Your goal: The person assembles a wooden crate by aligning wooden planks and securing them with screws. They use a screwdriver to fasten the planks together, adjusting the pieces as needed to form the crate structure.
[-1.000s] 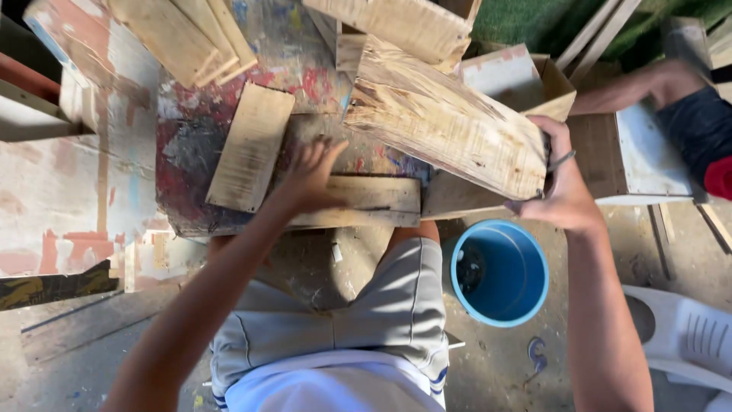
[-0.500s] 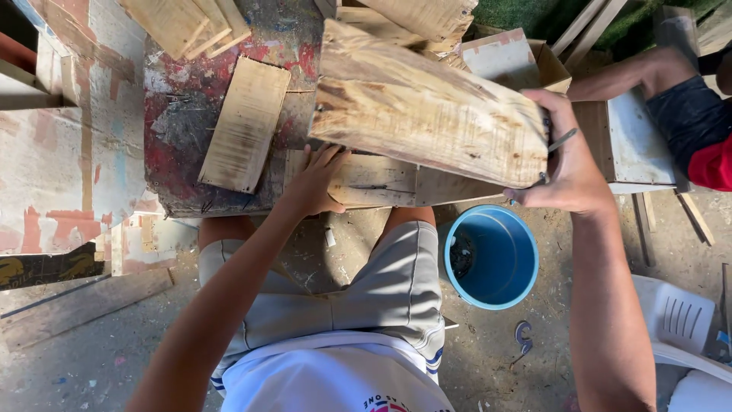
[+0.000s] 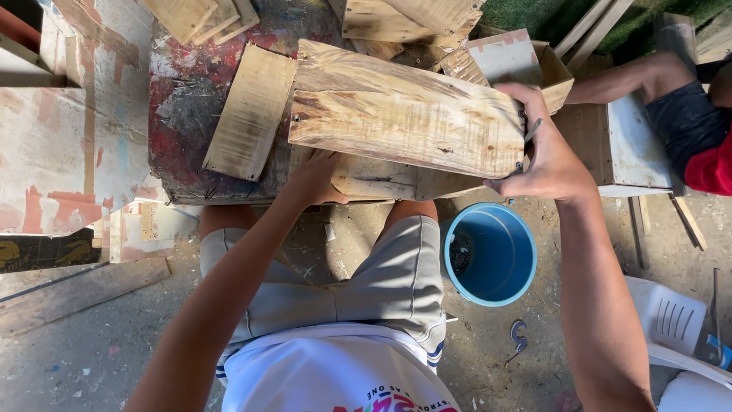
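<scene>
A wide pale wooden panel made of nailed boards lies across the worn red work surface. My right hand grips the panel's right end, fingers wrapped over its edge. My left hand rests below the panel's lower left edge, touching a narrower plank underneath it. A separate short board lies to the left on the surface.
A blue bucket stands on the dirt floor by my right knee. More boards are stacked at the back. Another person's leg and red clothing are at the far right beside a wooden box. A white plastic chair sits lower right.
The panel has been drawn leftward and turned flatter across the work surface. My right hand moved with it; my left hand stayed at the lower plank.
</scene>
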